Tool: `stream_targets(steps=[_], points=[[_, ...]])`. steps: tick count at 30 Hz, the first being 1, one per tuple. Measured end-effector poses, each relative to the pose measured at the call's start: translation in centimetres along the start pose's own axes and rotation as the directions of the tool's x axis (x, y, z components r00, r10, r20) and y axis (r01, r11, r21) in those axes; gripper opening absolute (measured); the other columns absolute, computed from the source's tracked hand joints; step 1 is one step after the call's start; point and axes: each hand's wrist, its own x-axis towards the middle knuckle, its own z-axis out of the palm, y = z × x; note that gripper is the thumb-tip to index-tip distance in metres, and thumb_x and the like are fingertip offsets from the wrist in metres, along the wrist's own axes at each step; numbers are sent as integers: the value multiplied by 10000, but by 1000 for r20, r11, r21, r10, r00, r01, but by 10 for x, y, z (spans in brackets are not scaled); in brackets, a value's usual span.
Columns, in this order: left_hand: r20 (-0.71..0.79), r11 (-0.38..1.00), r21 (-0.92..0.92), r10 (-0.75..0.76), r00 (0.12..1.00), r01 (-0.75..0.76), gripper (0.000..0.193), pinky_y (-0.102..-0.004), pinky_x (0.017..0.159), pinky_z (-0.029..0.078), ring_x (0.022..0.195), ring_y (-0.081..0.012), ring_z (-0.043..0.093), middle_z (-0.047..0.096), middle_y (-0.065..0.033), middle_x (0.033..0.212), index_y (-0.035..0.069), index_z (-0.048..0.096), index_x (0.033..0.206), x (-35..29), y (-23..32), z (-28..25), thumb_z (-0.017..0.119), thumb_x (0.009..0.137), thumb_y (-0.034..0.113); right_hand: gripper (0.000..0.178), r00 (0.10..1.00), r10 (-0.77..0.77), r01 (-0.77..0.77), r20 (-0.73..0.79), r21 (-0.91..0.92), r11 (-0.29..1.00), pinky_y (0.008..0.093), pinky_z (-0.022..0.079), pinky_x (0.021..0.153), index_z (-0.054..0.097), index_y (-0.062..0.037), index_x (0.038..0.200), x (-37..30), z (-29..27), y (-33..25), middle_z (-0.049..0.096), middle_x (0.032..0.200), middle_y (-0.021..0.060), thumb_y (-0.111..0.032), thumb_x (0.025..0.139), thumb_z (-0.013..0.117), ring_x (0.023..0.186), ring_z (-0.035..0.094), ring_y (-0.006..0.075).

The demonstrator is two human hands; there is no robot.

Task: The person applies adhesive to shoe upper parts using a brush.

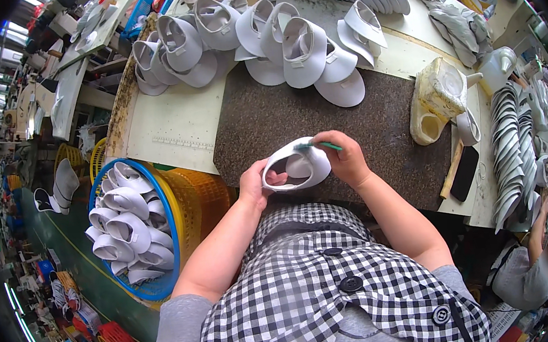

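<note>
Head view: 1 white shoe upper, smooth, oval opening upward, held over the near edge of the brown mat.
Left hand: pinching the upper's left end, fingers inside.
Right hand: curled, pinching 1 green-handled brush at the far rim.
Right side: 1 crusted pot.
Left side: 1 blue basket, uppers too crowded to count.
</note>
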Motion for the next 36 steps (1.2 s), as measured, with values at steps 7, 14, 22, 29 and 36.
stream_targets(steps=[7, 14, 22, 29, 36], points=[[-8, 1000, -12, 14, 1000, -14, 363, -430, 781, 584, 731, -268, 701, 582, -38, 665, -5, 577, 1210, -5, -1, 6, 468, 918, 181, 162, 974, 205, -197, 98, -77, 977, 347, 525, 754, 629, -73, 969, -7, -22, -2, 678, 911, 109, -15, 821, 662, 855, 666, 292], [18, 1000, 7, 3, 1000, -3, 366, -434, 854, 556, 812, -285, 705, 649, -64, 762, 7, 565, 1216, -3, -3, 10, 468, 914, 190, 280, 983, -141, 157, 116, -148, 976, 376, 529, 764, 634, -103, 985, -21, -6, 13, 669, 954, 97, 42, 746, 626, 899, 646, 302], [37, 998, -55, 32, 999, -29, 373, -428, 828, 569, 831, -319, 695, 647, -123, 783, -19, 621, 1120, 4, 1, 1, 491, 905, 256, 304, 998, -23, 22, -56, -14, 1000, 352, 523, 767, 598, -78, 1011, -102, -14, -5, 672, 968, 110, 104, 773, 650, 889, 651, 279], [195, 965, -231, 169, 966, -123, 316, -363, 799, 546, 820, -207, 668, 676, -70, 870, 65, 637, 1040, 2, -20, -12, 500, 943, 333, 187, 977, 212, -211, -4, -104, 972, 351, 494, 808, 612, -63, 1056, -75, -10, -18, 638, 975, 125, 3, 882, 588, 904, 632, 273], [273, 797, 300, 454, 848, -524, 875, -377, 1078, 364, 1257, -243, 463, 461, -188, 1348, 16, 272, 1459, -100, -1, -45, 749, 726, 40, 150, 985, 149, -143, -84, 67, 987, 285, 440, 906, 559, -3, 1113, -65, -25, 3, 577, 1054, 69, -49, 970, 544, 977, 559, 157]])
